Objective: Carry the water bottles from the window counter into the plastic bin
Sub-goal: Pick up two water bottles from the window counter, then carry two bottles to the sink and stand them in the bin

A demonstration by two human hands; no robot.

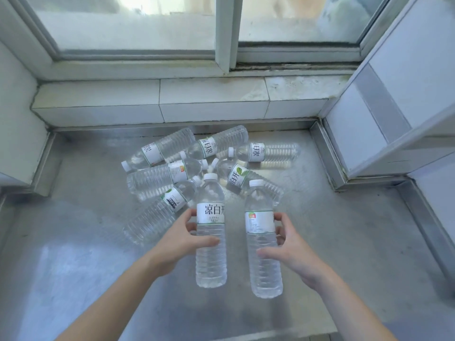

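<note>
Two clear water bottles with white caps and white labels are held upright above the steel window counter (344,242). My left hand (179,238) grips the left bottle (211,232) around its middle. My right hand (288,247) grips the right bottle (262,239) from its right side. Behind them, several more bottles (172,173) lie on their sides in a loose pile on the counter. The plastic bin is not in view.
A tiled sill (172,99) and a window (221,33) run along the back. White wall panels close in the counter on the left (17,119) and the right (394,94). The counter's front edge (221,337) lies at the bottom.
</note>
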